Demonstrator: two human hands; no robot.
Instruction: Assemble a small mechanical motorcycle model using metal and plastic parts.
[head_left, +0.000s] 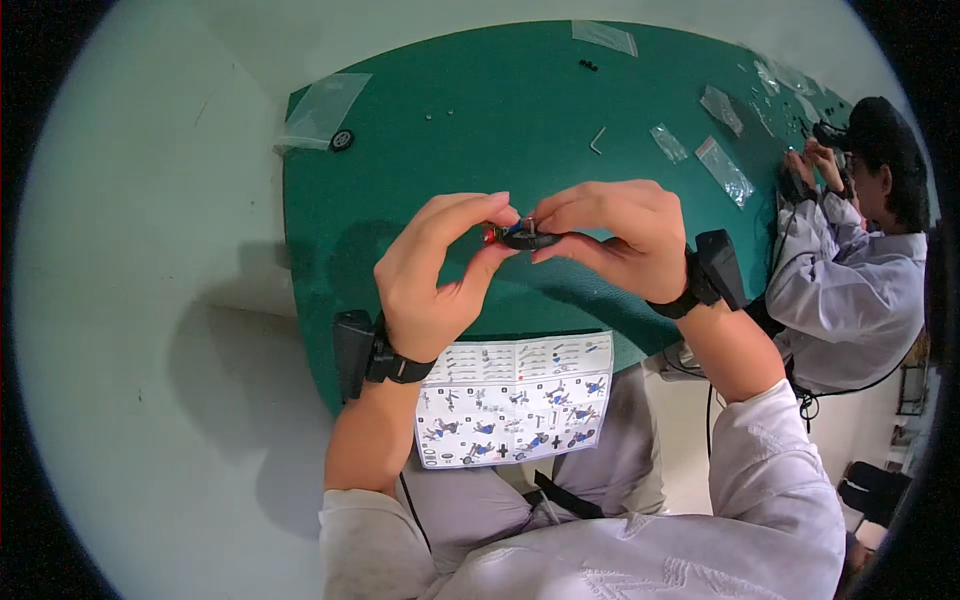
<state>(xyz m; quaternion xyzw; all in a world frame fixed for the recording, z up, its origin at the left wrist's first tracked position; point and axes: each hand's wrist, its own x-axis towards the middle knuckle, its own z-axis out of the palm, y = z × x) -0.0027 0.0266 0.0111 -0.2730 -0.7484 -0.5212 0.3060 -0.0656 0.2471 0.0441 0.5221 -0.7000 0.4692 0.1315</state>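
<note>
The sheet lies nearest, overlapping the near edge of the green table, printed side up; this placement presumably allows the diagrams to be read without setting anything down. Beyond it, the left hand and the right hand are raised over the table, close together, with the part between them. The left hand grips the part near its red end between thumb and fingers; the right hand pinches the opposite side in the same manner. A grip from both sides likely steadies so small an item and leaves its dark, rounded face exposed; the fingertips hide the exact contact points. Farther out on the right, a long bag and a short bag lie flat, probably set aside to leave the working area free. The hex key lies loose beyond the right hand, likely for easy pick-up. On the left, a wheel rests at the edge of a wide bag. Two metal bits lie apart from each other, perhaps for visibility. Farthest are the black pieces, grouped together, and a flat bag.
</note>
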